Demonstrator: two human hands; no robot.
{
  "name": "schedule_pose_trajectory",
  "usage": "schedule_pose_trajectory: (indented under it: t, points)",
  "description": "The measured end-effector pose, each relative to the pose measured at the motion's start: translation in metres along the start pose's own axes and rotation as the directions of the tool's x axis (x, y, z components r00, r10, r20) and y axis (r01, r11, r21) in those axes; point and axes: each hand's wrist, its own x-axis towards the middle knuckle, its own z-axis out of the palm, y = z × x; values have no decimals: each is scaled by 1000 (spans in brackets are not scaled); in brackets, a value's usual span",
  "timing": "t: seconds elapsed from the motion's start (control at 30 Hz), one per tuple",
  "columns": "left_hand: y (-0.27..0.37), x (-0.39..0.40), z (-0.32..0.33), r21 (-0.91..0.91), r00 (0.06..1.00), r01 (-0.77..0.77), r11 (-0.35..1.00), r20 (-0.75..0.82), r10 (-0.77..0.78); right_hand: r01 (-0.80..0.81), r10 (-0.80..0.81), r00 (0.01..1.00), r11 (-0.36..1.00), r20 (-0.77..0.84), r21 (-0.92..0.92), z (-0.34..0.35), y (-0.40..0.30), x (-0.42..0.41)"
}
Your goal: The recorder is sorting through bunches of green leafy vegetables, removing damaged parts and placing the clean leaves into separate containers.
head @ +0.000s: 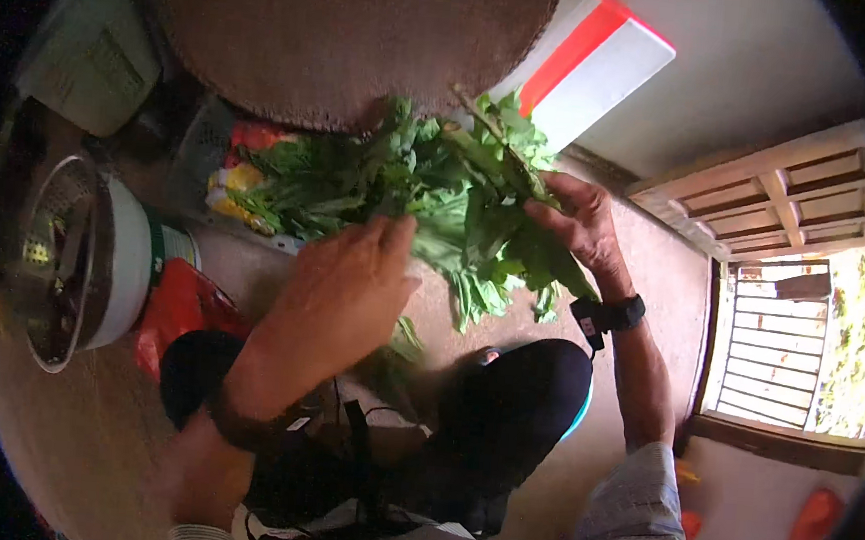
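A heap of leafy green vegetables (341,177) lies on the floor before me, over what looks like a colourful plastic bag (239,189). My right hand (575,216) holds a leafy green stalk (498,135), its cut end pointing up and to the left and broad leaves hanging below. My left hand (360,280), blurred, is over the near side of the heap with its fingers bunched; whether anything is between them is hidden. Loose leaves (405,339) lie on the floor between my knees.
At the left, a metal basin (64,259) sits on a white bucket (121,263), beside a red plastic bag (181,320). A round brown woven surface (344,30) overhangs the far side. Behind it stands a white box with a red stripe (605,64). A wooden door (784,197) is at right.
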Motion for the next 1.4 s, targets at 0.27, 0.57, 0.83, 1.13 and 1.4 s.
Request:
schedule_pose_trajectory:
  t: [0.27,0.57,0.83,1.13,1.4]
  points:
    - [-2,20,-20,-924,955,-100,369,-193,-224,329,-321,943,939,83,-102,40,-109,-7]
    - [-12,16,-35,-869,919,16,494,-182,-349,210,-248,932,964,264,165,54,-124,-9]
    - [-9,21,-29,-900,933,-13,435,-168,-319,99,-199,953,917,228,386,41,-98,5]
    - [-20,14,-46,-832,835,-45,553,-336,-437,-18,18,1000,604,9,797,16,-62,24]
    - [-30,18,-45,-925,864,-145,352,-292,-411,179,-168,984,873,-65,454,-5,-79,26]
